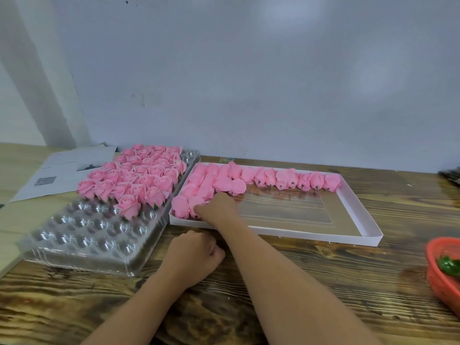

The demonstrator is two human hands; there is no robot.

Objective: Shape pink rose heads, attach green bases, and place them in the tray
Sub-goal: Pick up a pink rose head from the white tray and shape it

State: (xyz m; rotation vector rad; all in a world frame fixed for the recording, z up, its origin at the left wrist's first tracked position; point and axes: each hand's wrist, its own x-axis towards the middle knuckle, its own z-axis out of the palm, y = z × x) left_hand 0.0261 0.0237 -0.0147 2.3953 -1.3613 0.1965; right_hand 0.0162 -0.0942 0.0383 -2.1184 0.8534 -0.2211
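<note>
We're roughly two-thirds through: clear blister tray holds about 30 finished roses in its far rows; three near rows of cups are unfilled. White box lid holds about 25 unshaped pink heads; exact count unclear. Right hand reaches a near-left head; grip hidden, cannot tell. Left hand fisted on table, seemingly empty. Green bases in the red basket, uncountable.

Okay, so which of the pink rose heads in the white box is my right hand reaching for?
The right hand touches the unshaped rose head at the white box's near-left corner, second from the left in the nearest row. The others lie farther back or along the far edge.
</note>
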